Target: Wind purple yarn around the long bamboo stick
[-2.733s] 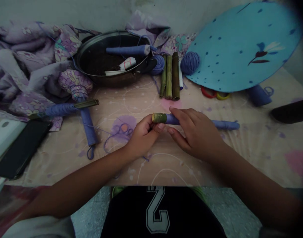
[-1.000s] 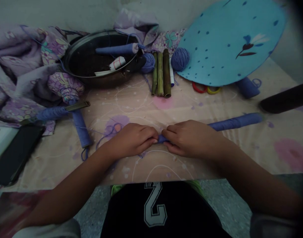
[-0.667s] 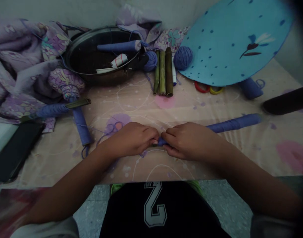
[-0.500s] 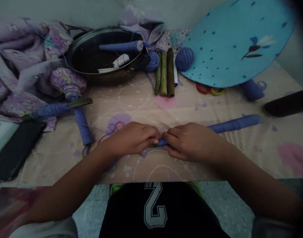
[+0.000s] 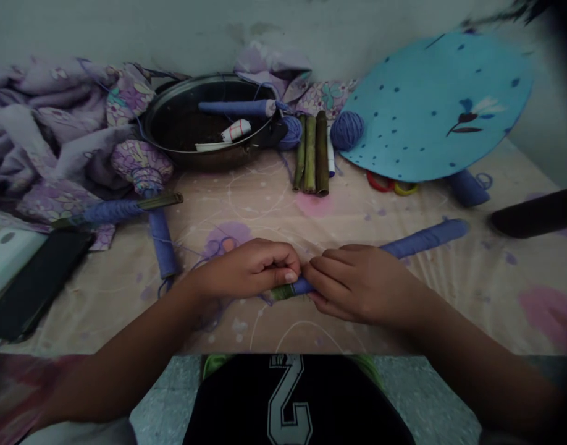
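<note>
A stick wrapped in blue-purple yarn (image 5: pixel 427 240) lies aslant across the front of the table, its bare green end (image 5: pixel 282 292) showing at the left. My right hand (image 5: pixel 357 284) is closed around the wrapped part near that end. With thumb and forefinger pinched, my left hand (image 5: pixel 258 269) holds the yarn against the stick where the winding meets the bare end; the strand inside the pinch is mostly hidden. Loose loops of yarn (image 5: pixel 225 242) trail on the tablecloth behind and beneath my left wrist.
A dark pan (image 5: pixel 209 157) holds another wrapped stick. Bare green sticks (image 5: pixel 310 154) lie between yarn balls (image 5: pixel 348 130). Left are crossed wrapped sticks (image 5: pixel 163 241), a phone (image 5: pixel 37 284) and purple cloth (image 5: pixel 56 123). Right are a blue fan-like board (image 5: pixel 417 105) and a dark rod (image 5: pixel 538 211).
The view has shifted, so the scene sits lower. The stick's green end shows more, and its far end tilts up more. My left fingers have turned at the winding; the right hand keeps its grip.
</note>
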Demonstrator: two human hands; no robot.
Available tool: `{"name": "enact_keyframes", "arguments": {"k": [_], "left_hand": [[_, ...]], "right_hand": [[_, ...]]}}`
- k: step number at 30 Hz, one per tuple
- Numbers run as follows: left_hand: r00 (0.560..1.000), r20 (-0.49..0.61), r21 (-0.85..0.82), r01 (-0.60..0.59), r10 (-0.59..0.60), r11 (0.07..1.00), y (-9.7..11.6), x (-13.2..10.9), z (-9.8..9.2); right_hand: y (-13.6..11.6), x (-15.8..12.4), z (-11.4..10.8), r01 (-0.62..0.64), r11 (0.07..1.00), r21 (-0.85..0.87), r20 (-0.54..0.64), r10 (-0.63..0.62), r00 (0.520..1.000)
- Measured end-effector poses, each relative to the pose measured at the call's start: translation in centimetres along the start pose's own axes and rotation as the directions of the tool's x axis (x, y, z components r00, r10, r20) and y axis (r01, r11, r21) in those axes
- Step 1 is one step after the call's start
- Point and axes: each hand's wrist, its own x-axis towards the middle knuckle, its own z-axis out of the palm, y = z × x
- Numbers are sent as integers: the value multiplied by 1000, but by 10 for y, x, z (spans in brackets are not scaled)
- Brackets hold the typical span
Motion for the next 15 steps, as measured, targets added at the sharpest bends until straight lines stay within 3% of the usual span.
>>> {"name": "enact_keyframes", "arguments": {"k": [7,15], "left_hand": [[997,-55,49,-57,60,997,2,3,3],[991,-127,-230,-1,-29,973,0,2,7]], "right_hand": [[0,0,3,21,998,56,-14,-20,1000],[1,-3,9,32,999,26,-181,-27,983]]}}
